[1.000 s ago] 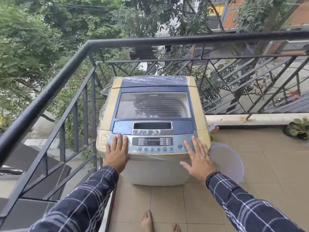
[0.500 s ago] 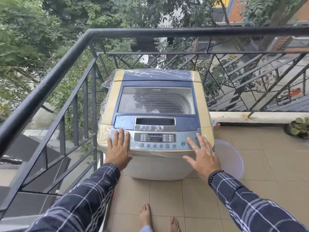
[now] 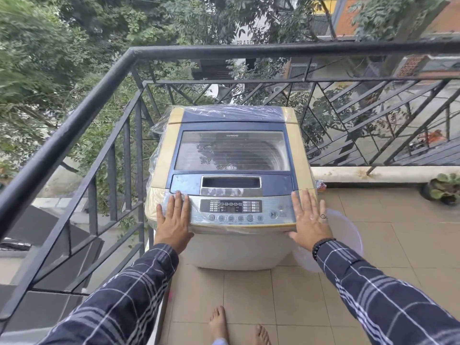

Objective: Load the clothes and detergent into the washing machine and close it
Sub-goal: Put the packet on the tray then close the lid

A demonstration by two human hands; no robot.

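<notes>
A top-loading washing machine (image 3: 231,252) with cream sides, a blue lid and loose plastic wrap stands in the balcony corner. Its glass lid (image 3: 232,150) lies flat and closed. My left hand (image 3: 174,221) rests flat, fingers straight, on the left end of the control panel (image 3: 231,210). My right hand (image 3: 310,217) lies flat on the panel's right end, a ring on one finger. No clothes or detergent show in view.
A translucent plastic tub (image 3: 346,235) leans by the machine's right side, partly behind my right arm. A black metal railing (image 3: 82,113) runs along the left and back. A small potted plant (image 3: 445,189) sits at the far right. My bare feet (image 3: 219,324) stand on the tiled floor.
Both hands have shifted a little forward on the control panel, and my head has moved closer to the machine. The lid stays closed.
</notes>
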